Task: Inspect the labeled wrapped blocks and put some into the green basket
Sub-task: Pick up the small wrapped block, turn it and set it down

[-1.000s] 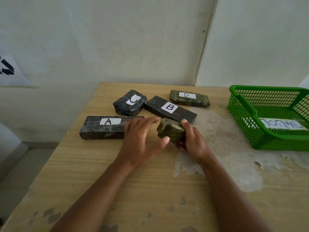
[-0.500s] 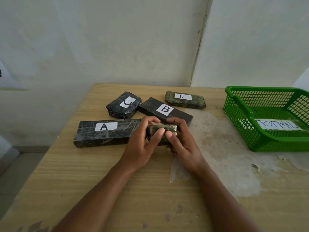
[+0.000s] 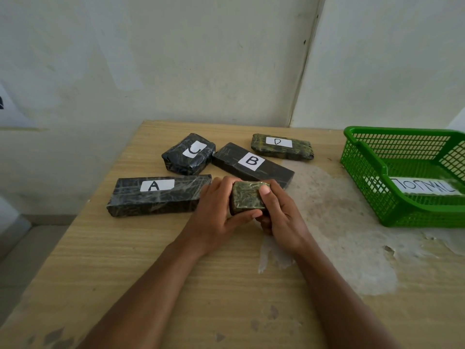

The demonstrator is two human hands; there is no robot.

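Fingers (image 3: 265, 190) of the left hand (image 3: 216, 210) and right hand (image 3: 281, 215) grip the small green block (image 3: 247, 197), now tipped up to face the camera (no label shows), just beside block A (image 3: 156, 195); inspection goes on, green basket (image 3: 364, 172) well apart.

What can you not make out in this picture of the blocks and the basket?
Head view:
- Small green block: no label shows; left hand and right hand cover its other faces.
- Green basket: right part cut off by the frame edge.
- Paper in the basket: writing upside down, partly behind mesh.
- Wall sheet: cut off at left.
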